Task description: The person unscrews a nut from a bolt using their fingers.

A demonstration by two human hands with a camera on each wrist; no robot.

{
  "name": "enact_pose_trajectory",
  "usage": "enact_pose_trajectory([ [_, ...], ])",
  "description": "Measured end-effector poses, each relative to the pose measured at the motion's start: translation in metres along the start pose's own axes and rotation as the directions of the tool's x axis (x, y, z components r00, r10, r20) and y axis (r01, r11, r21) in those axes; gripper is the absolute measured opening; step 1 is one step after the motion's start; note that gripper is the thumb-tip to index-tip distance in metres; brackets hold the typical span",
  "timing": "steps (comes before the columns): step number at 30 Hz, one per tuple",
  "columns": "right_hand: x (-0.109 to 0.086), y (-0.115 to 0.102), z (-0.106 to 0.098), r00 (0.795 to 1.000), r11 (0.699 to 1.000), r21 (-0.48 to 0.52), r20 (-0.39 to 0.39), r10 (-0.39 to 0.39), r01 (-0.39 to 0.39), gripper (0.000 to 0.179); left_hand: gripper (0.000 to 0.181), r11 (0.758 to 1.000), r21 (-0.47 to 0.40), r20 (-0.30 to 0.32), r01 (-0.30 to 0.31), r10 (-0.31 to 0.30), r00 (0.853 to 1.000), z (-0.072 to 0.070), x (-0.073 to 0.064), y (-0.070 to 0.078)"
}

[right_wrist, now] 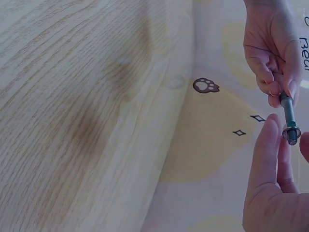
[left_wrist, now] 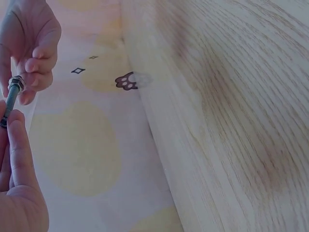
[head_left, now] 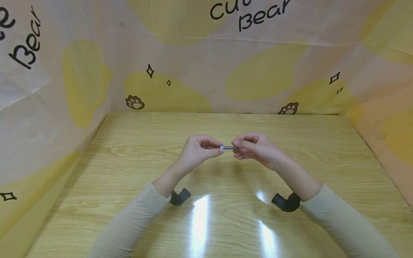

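My left hand [head_left: 200,150] pinches one end of a metal bolt [head_left: 228,147] between thumb and fingers. The bolt lies level above the table, its threaded end pointing right. A nut [right_wrist: 291,131] sits on that end, with a little thread showing beyond it in the right wrist view. My right hand [head_left: 256,148] has its thumb and fingers around the nut, fingertips right at its edge. In the left wrist view, the bolt's shank [left_wrist: 12,100] is bare between the two hands. The left fingertips hide the other end of the bolt.
Both hands are over a wood-grain table [head_left: 129,143]. A patterned cloth [head_left: 193,57] with yellow patches and paw prints stands along its back and sides. A black bent piece [head_left: 181,197] shows beside the left wrist, and another black bent piece [head_left: 285,203] beside the right.
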State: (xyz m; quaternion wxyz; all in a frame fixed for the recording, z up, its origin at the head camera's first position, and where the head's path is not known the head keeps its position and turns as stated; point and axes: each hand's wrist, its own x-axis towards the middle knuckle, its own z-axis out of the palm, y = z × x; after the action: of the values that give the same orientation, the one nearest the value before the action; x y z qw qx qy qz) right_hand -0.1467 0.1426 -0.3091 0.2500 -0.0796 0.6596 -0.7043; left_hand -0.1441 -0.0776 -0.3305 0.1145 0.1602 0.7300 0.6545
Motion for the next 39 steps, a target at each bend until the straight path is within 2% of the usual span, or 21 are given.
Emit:
enact_pose_trajectory([
  [8,-0.0009,0.0036,-0.0025,0.999,0.998,-0.048,0.006,-0.05,0.05,0.017,0.017,1.0,0.004,-0.001,-0.004,0.004,1.0,-0.0001,-0.0007,0.0],
  [13,-0.0001,0.0026,-0.0013,1.0,1.0,-0.009,0.005,-0.011,0.011,0.008,0.017,1.0,0.003,-0.003,0.0,0.0,1.0,0.0001,-0.0014,0.0008],
  [23,-0.0015,0.0028,-0.0018,0.999,0.998,-0.047,-0.009,-0.033,0.032,0.018,0.017,1.0,0.007,0.004,-0.022,0.022,1.0,-0.0009,-0.0019,0.0007],
  [27,-0.0016,0.0019,-0.0013,1.0,1.0,-0.005,-0.016,-0.011,0.011,0.011,0.017,1.0,0.007,0.0,-0.01,0.01,1.0,-0.0007,-0.0017,0.0006],
  [32,-0.0006,0.0014,0.0,1.0,0.999,0.028,-0.011,0.022,-0.022,0.012,0.018,1.0,0.007,-0.006,-0.004,0.004,1.0,-0.0006,-0.0015,0.0007],
  [39,-0.0008,0.0027,-0.0007,0.999,0.998,-0.049,-0.022,-0.041,0.04,0.017,0.018,1.0,0.005,-0.001,-0.016,0.016,1.0,-0.0013,-0.0023,0.0006],
])
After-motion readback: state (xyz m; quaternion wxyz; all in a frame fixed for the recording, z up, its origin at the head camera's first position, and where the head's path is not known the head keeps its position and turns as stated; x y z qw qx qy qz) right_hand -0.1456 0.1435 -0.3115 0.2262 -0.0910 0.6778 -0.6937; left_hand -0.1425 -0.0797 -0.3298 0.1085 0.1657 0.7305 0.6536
